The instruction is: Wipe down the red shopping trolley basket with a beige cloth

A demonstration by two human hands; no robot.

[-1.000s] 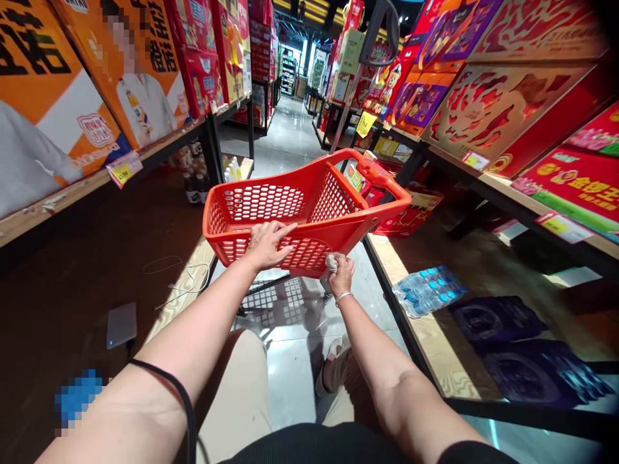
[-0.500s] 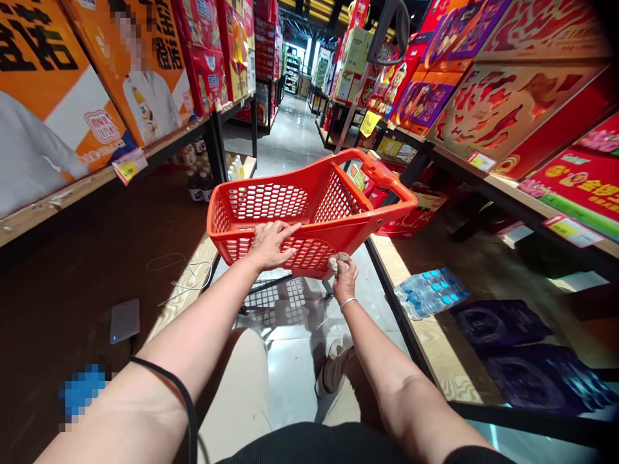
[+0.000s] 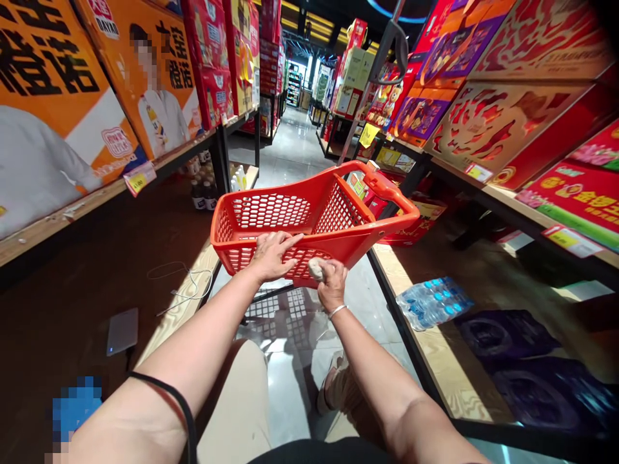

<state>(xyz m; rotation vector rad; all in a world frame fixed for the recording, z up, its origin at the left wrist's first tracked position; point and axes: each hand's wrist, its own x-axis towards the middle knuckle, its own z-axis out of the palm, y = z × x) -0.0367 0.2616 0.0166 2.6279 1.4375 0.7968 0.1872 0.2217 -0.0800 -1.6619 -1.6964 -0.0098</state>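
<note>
A red plastic shopping cart (image 3: 333,238) with perforated sides stands across the aisle before me. My left hand (image 3: 275,256) rests on the rim of its near side, fingers stretched out and spread. Lower and to the right, my right hand (image 3: 333,283) is closed on a crumpled greyish-white cloth (image 3: 316,269), which is against or just in front of the cart's near side wall; I cannot tell if it touches. The cart's handle (image 3: 387,190) is at the right. Its basket floor is mostly hidden behind the near wall and my left hand.
Orange drink cartons (image 3: 159,90) line the left shelf; gift boxes (image 3: 488,122) fill the right one. A shrink-wrapped pack of water bottles (image 3: 435,303) lies on the lower right board. A power bank (image 3: 122,331) and white cable (image 3: 193,283) are at left. A metal pole (image 3: 360,116) rises behind the cart.
My right hand has moved left along the cart's near side with the cloth. The left hand stays on the rim. The whole view has shifted slightly, with things appearing lower.
</note>
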